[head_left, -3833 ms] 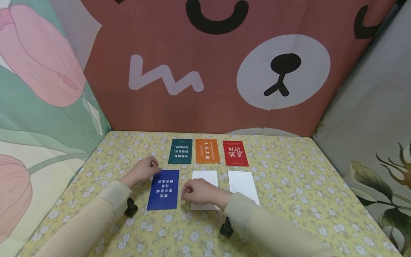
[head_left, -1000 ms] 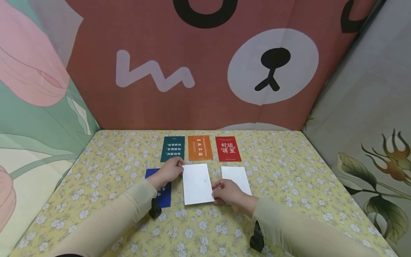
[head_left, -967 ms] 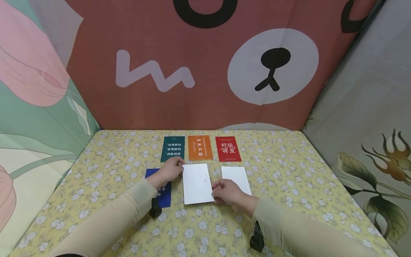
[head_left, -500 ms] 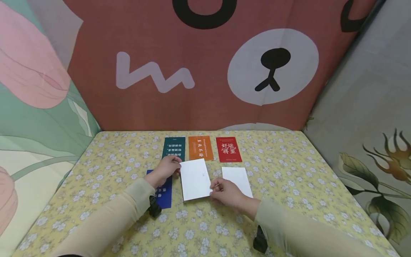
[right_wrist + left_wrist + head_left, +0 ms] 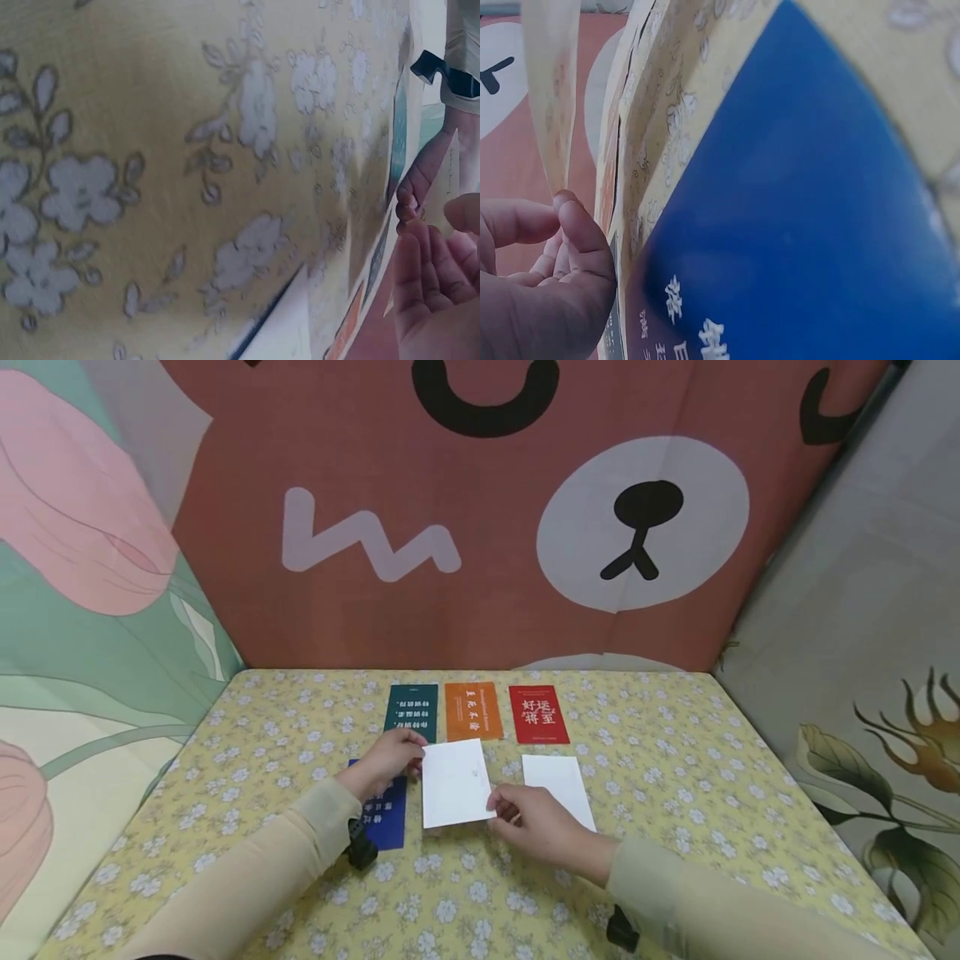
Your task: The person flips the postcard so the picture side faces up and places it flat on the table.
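Observation:
A white card [image 5: 453, 785] is held raised and tilted above the table in the head view. My left hand [image 5: 392, 758] pinches its upper left corner. In the left wrist view, thumb and forefinger meet on the lower end of the card [image 5: 551, 97], seen nearly edge-on. At the lower right corner, my right hand [image 5: 543, 822] grips the card between thumb and curled fingers. The blue card [image 5: 386, 827] with white characters lies under my left wrist, partly covered. Another white card [image 5: 555, 777] lies behind my right hand, its lower part hidden.
Along the back lie a green card [image 5: 412, 706], an orange card [image 5: 472, 710] and a red card [image 5: 538, 714], all printed with characters. A yellow floral cloth [image 5: 675, 777] covers the table. A bear-print backdrop [image 5: 480, 610] rises at its far edge.
The white card, earlier flat on the table, has come up between both hands. My left hand has shifted from the blue card to it. Over the last second it has tilted further.

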{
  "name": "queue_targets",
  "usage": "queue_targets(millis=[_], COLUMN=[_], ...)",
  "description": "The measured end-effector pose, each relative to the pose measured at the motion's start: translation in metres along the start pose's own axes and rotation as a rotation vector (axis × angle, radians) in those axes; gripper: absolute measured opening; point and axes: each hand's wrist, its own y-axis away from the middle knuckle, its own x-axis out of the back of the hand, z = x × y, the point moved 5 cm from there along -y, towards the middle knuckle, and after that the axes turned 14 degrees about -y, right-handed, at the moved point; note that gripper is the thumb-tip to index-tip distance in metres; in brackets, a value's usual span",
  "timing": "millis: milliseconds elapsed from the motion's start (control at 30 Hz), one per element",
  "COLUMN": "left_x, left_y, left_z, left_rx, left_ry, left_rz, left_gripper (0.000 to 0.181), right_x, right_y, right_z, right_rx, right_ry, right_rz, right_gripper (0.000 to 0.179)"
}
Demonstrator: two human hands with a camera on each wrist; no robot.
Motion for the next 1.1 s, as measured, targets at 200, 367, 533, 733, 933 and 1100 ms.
queue_targets(millis=[200,367,533,733,933,1100], left_x=[0.001,0.001,0.001,0.001,0.003,0.002], left_y=[0.005,0.010,0.017,0.020,0.023,0.029], left_z=[-0.001,0.000,0.001,0.002,0.000,-0.001], left_rx=[-0.016,-0.028,-0.024,-0.032,-0.051,-0.064], left_ry=[-0.010,-0.034,-0.061,-0.087,-0.173,-0.222], left_rz=[-0.018,-0.006,0.004,0.010,0.020,0.023], left_gripper=[0.019,0.015,0.013,0.018,0.015,0.011], right_x=[0.009,0.017,0.025,0.037,0.050,0.061], right_y=[0.003,0.002,0.001,-0.006,-0.016,-0.025], right_z=[-0.009,-0.015,-0.021,-0.022,-0.024,-0.020], right_rx=[0.105,0.137,0.171,0.156,0.132,0.075], right_ry=[0.041,0.059,0.051,0.015,-0.015,-0.063], right_rz=[0.074,0.164,0.235,0.308,0.380,0.422], right_gripper=[0.003,0.009,0.009,0.007,0.006,0.005])
